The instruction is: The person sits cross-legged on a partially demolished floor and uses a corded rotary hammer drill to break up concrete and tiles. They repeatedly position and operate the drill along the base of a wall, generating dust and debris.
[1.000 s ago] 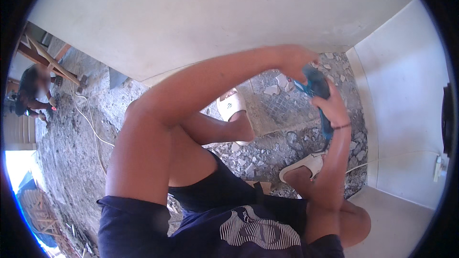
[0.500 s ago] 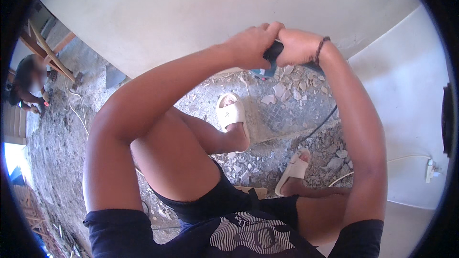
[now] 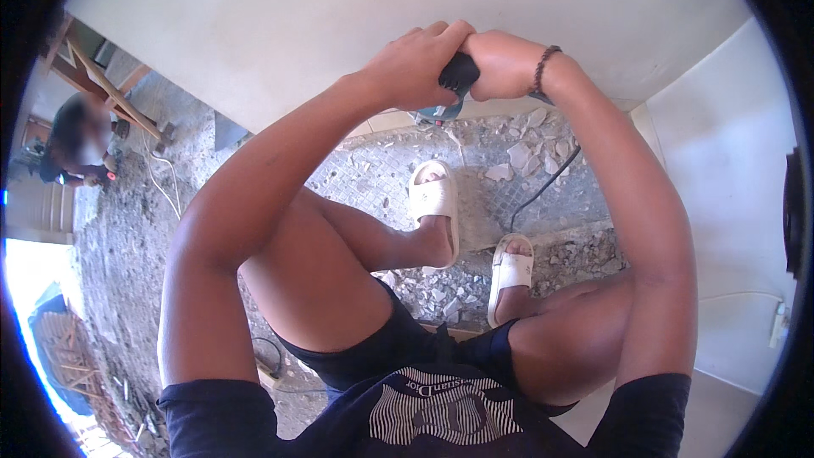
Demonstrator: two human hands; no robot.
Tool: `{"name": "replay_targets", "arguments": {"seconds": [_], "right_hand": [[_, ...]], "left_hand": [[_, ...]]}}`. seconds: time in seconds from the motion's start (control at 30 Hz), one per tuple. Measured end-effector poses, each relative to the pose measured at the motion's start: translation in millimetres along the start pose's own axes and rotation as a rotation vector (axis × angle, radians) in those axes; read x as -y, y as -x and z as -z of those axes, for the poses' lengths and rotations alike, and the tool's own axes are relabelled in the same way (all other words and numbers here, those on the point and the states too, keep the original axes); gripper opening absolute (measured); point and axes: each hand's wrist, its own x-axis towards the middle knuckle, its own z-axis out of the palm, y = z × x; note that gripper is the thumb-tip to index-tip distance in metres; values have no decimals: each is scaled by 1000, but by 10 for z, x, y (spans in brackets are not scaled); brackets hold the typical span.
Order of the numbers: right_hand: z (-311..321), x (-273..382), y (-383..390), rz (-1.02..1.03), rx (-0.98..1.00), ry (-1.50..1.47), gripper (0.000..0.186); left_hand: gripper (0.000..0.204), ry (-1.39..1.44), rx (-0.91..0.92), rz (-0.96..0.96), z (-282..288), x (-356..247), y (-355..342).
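Ahead of me, close to the pale wall (image 3: 339, 17), both my hands are wrapped round a teal and black corded power tool (image 3: 460, 75). My left hand (image 3: 415, 61) is closed on its left part, and my right hand (image 3: 507, 65) grips it just to the right, the two touching. Most of the tool is hidden behind my fingers, so its exact kind does not show. A bit of its teal body (image 3: 438, 112) pokes out below my left hand. A black cord (image 3: 551, 182) runs down to the rubble.
Broken tile and plaster pieces (image 3: 530, 153) lie along the wall's foot and about my white sandals (image 3: 434, 195). A white wall (image 3: 721, 178) with a plugged-in cable (image 3: 778, 322) stands at right. At far left, a person (image 3: 80, 140) crouches near wooden boards (image 3: 110, 89).
Both hands, still on the power tool, have shifted slightly up and left in view. My right foot has moved a little forward and left. The view itself has also shifted.
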Motion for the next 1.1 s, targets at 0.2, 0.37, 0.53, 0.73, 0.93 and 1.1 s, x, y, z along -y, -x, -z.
{"name": "replay_targets", "arguments": {"seconds": [0.2,0.37,0.53,0.73,0.93,1.1], "right_hand": [[-68,36,-9,-3,78,165,26],[81,189,-54,28,126,228,22],[-15,375,-106,82,136,235,21],[-31,418,-313,46,153,287,23],[52,242,-431,-56,115,189,17],[228,223,-466,-164,183,120,41]], "left_hand": [[91,50,35,97,-50,-152,16],[93,-9,1,144,0,-158,42],[89,40,-3,197,-20,-58,298],[83,28,32,128,86,134,282],[80,-16,44,20,115,360,41],[82,17,32,-87,168,496,-114]]}}
